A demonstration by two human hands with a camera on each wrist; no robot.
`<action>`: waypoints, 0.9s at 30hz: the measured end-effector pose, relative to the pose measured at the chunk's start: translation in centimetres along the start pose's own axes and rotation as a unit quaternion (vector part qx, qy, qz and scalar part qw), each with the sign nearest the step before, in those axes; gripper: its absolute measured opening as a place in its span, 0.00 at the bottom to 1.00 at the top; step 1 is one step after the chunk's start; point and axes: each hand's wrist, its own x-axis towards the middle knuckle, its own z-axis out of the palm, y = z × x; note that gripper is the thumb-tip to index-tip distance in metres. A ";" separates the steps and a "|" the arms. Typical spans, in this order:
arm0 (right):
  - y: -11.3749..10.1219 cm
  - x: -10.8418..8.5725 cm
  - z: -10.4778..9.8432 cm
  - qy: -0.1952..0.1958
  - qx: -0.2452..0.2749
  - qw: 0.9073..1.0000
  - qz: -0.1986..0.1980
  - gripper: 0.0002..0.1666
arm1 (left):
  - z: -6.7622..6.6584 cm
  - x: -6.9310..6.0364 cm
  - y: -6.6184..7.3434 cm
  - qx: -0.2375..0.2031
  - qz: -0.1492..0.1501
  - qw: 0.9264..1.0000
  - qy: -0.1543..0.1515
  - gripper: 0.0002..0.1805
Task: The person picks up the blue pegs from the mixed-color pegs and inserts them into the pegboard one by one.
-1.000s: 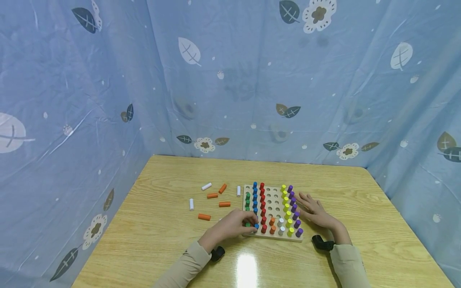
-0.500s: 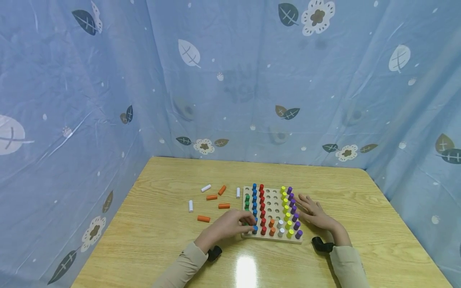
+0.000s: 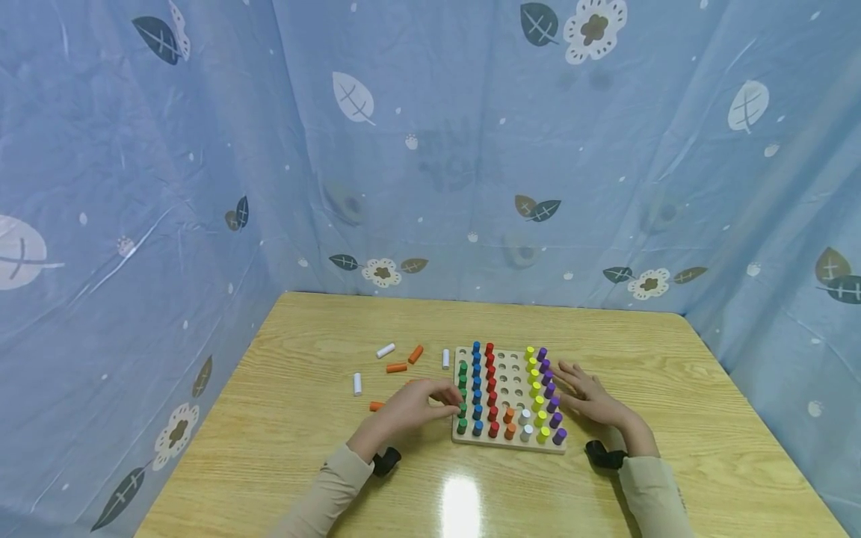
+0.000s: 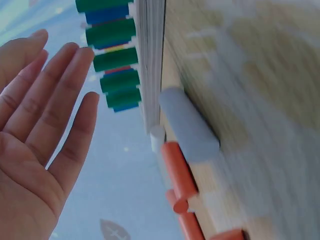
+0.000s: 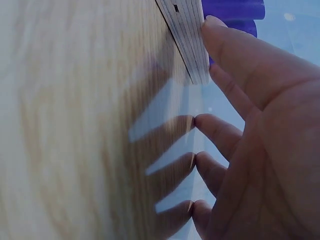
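Note:
A wooden pegboard (image 3: pixel 494 444) lies on the table with pegs standing in rows. From left to right run green pegs (image 3: pixel 462 427), blue pegs (image 3: pixel 477 428), red pegs (image 3: pixel 494 430), two orange, two white, then yellow pegs (image 3: pixel 542 435) and purple pegs (image 3: pixel 560 436). My left hand (image 3: pixel 417 407) hovers at the board's left edge near the green column. Its fingers look fairly straight and hold nothing in the left wrist view. On the other side, my right hand (image 3: pixel 595 398) rests with spread fingers against the board's right edge, fingertips on the table.
Loose white pegs (image 3: pixel 357 384) and orange pegs (image 3: pixel 397 368) lie left of the board; my left hand hides some of them. A white peg (image 4: pixel 190 125) lies close by in the left wrist view. A blue patterned curtain (image 3: pixel 430 149) hangs behind the table.
My left hand has drawn back leftward from the near-left corner of the board, uncovering the near green and blue pegs. It now covers some loose pegs. The right hand stays put.

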 end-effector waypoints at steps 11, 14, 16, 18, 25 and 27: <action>-0.1 0.0 -0.3 0.015 -0.039 0.999 -0.018 0.30 | -2.0 0.4 -1.4 0.034 0.006 0.999 0.002 0.11; -0.3 0.1 -0.4 0.019 -0.040 0.999 -0.024 0.30 | -2.4 0.7 -2.1 0.052 0.006 0.999 0.005 0.10; -0.3 0.2 -0.5 0.021 -0.044 0.998 -0.028 0.30 | -2.7 0.9 -2.5 0.059 0.009 0.998 0.010 0.09; -0.3 0.3 -0.6 0.023 -0.049 0.998 -0.025 0.29 | -2.9 1.1 -2.9 0.066 0.006 0.998 0.014 0.09; 0.1 0.8 -0.8 0.021 -0.059 0.998 0.001 0.29 | -3.5 1.6 -3.7 0.083 -0.010 0.996 0.022 0.10; 0.2 1.0 -0.9 0.020 -0.058 0.998 0.012 0.30 | -3.6 1.6 -3.9 0.090 -0.012 0.996 0.023 0.09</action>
